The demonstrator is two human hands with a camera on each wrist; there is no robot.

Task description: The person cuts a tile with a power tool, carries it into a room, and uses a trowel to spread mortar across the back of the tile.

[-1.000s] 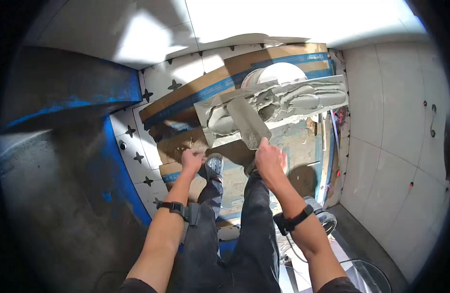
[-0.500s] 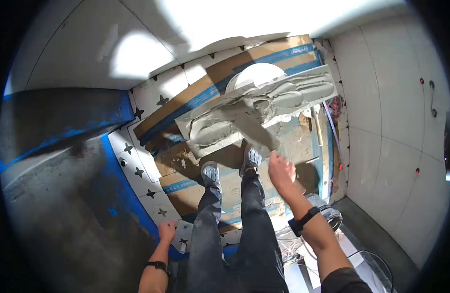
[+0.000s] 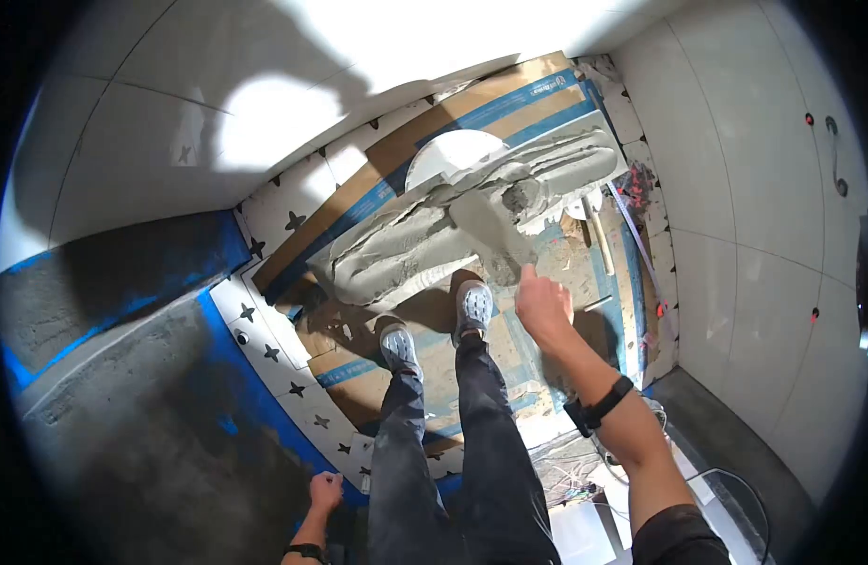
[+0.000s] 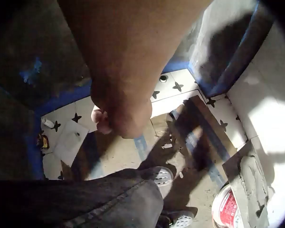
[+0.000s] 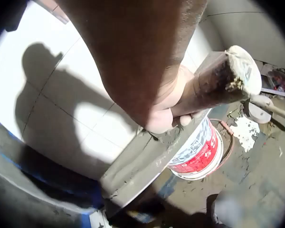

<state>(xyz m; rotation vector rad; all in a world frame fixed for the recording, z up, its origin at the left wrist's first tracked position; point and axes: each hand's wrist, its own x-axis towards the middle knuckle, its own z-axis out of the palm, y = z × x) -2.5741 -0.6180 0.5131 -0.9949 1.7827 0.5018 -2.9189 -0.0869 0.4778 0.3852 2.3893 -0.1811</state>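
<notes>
My right hand [image 3: 545, 306] grips the thick, mortar-smeared handle [image 5: 211, 88] of a trowel [image 3: 495, 235]. Its flat grey blade lies over the wet grey mortar [image 3: 387, 254], near the middle of a long, narrow tile [image 4: 233, 175]. Ridges and smooth swaths mark the mortar, with a rough hollow just right of the blade. Underneath the tile stands a white and red bucket [image 5: 202, 156]. Down by my left side hangs my left hand [image 3: 326, 492], fingers loosely curled around nothing, away from the tile.
Cardboard with blue tape [image 3: 538, 94] covers much of the floor. White floor tiles with black cross-shaped spacers [image 3: 271, 352] run along the left edge. A wooden-handled tool [image 3: 602, 240] lies at right, near tangled cables [image 3: 575, 476]. Large tiled walls [image 3: 763, 188] rise around.
My left hand has dropped from in front of me to my left side. The trowel has slid rightward along the mortar toward the tile's middle. My head view has turned.
</notes>
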